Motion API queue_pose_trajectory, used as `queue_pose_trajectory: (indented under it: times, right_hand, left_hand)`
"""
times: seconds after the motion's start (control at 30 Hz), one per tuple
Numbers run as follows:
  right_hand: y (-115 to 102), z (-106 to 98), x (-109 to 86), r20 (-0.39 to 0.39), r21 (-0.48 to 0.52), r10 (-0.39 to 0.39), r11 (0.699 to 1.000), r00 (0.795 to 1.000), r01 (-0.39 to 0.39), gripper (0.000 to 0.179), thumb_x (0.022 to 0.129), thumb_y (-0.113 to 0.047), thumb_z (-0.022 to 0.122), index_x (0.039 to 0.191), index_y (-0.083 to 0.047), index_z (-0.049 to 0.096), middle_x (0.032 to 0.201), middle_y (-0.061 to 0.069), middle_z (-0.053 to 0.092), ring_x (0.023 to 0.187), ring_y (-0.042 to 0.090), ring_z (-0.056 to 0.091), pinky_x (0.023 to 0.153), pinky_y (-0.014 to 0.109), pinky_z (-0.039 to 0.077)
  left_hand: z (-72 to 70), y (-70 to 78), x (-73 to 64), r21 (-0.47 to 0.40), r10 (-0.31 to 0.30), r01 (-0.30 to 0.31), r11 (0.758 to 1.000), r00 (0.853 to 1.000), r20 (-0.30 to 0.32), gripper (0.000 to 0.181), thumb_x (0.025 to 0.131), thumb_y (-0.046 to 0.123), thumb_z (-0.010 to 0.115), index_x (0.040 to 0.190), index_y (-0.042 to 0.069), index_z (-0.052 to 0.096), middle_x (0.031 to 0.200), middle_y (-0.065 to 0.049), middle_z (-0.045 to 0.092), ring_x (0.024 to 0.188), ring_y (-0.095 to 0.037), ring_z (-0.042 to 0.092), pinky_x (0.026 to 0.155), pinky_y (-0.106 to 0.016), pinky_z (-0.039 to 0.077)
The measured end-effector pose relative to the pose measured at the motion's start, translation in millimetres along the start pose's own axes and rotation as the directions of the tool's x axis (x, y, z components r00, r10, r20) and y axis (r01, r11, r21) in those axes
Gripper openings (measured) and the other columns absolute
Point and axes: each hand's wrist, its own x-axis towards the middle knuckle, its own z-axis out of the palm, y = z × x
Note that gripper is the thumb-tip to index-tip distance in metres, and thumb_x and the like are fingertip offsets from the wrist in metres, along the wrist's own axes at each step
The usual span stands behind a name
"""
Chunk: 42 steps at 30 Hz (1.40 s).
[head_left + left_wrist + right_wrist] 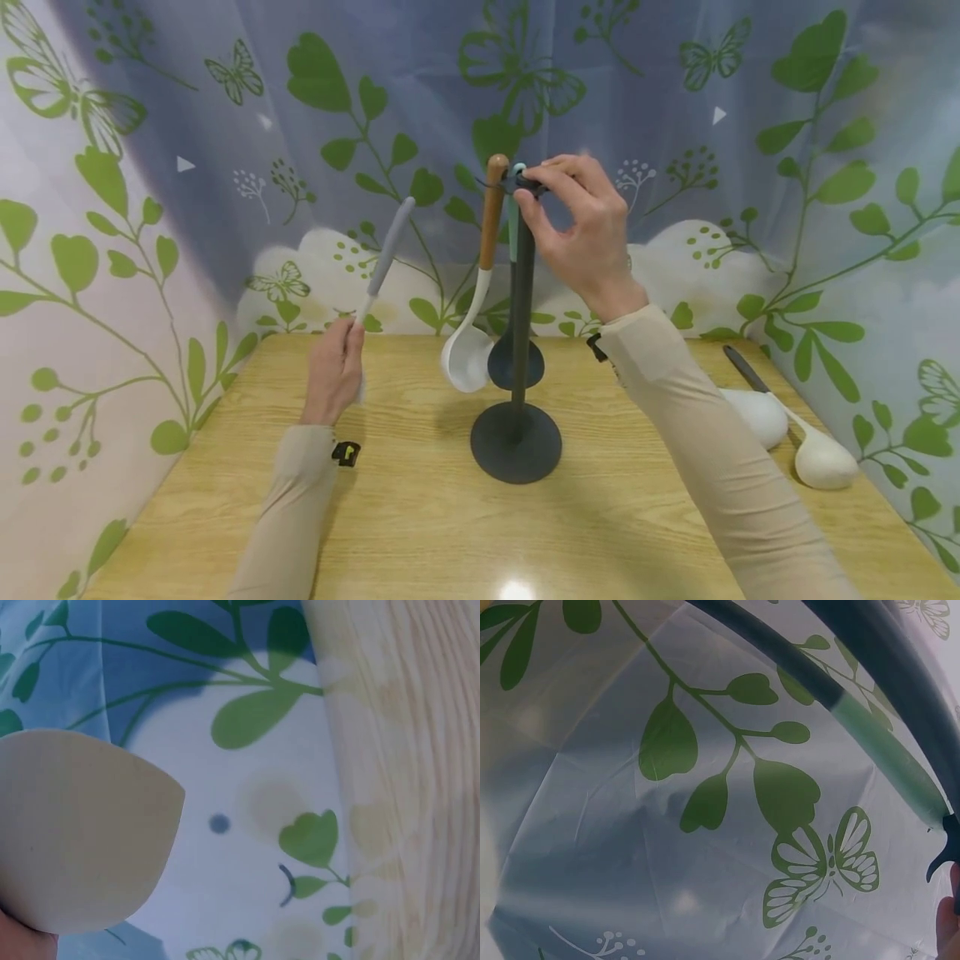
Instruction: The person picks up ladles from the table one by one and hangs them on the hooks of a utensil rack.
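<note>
My left hand (333,371) grips a grey-handled kitchen utensil (387,250) by its pale neck, handle tilted up. In the left wrist view its broad cream head (90,832) shows a rounded edge with one corner. My right hand (581,221) pinches the hooked top of a dark utensil stand (522,333) between thumb and fingers. From the stand's hooks hang a white ladle (467,358) with a wooden handle and a dark ladle (501,367) with a mint-green handle (889,757). The stand's post partly hides the dark ladle.
A cream ladle (825,460) with a dark handle lies at the table's right side, beside a white rounded piece (757,417) partly behind my right sleeve. The stand's round base (516,454) rests on the wooden table (420,517). A leaf-patterned curtain (420,83) hangs behind.
</note>
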Motion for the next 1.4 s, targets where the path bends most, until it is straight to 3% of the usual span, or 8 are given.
queue_pose_trajectory:
  times: [0.4,0.73,1.03,1.4]
  right_hand:
    - [-0.2,-0.7,2.5,-0.010,-0.002,-0.001,1.000,1.000,0.001,0.019,0.092,-0.015,0.069,0.104,-0.001,0.074,0.100,0.016,0.065,0.101,0.029,0.062,0.090,0.036,0.051]
    - [0.1,0.2,-0.5,-0.010,-0.005,0.009,1.000,1.000,-0.009,0.019,0.092,-0.015,0.070,0.103,-0.001,0.074,0.100,0.016,0.065,0.102,0.030,0.062,0.090,0.037,0.051]
    - [-0.2,0.3,-1.4,-0.009,0.001,0.012,1.000,1.000,-0.012,0.019,0.092,-0.015,0.070,0.103,-0.001,0.074,0.100,0.016,0.065,0.102,0.029,0.062,0.090,0.036,0.052]
    - [-1.0,0.7,-0.5,-0.011,0.000,0.012,1.000,1.000,-0.012,0.019,0.092,-0.016,0.070,0.104,-0.001,0.074,0.100,0.016,0.065,0.102,0.029,0.062,0.092,0.036,0.051]
  left_hand:
    - [6.6,25.1,8.9,-0.063,0.136,-0.142,0.988,0.987,-0.086,0.015,0.101,0.005,0.049,0.096,-0.003,0.060,0.069,-0.010,0.047,0.058,-0.013,0.034,0.054,-0.028,0.030]
    - [15.5,41.3,11.1,-0.116,0.111,-0.124,0.985,0.987,-0.116,0.016,0.101,0.006,0.050,0.093,-0.004,0.060,0.065,-0.008,0.045,0.057,-0.012,0.034,0.053,-0.027,0.030]
    - [17.3,54.3,15.2,-0.138,0.098,-0.116,0.984,0.986,-0.135,0.027,0.105,0.017,0.046,0.093,-0.002,0.060,0.064,-0.007,0.044,0.057,-0.011,0.033,0.053,-0.025,0.030]
    - [21.7,64.7,19.2,-0.136,0.155,-0.173,0.975,0.978,-0.137,0.034,0.106,0.024,0.043,0.097,-0.003,0.062,0.067,-0.010,0.046,0.057,-0.014,0.036,0.054,-0.028,0.031]
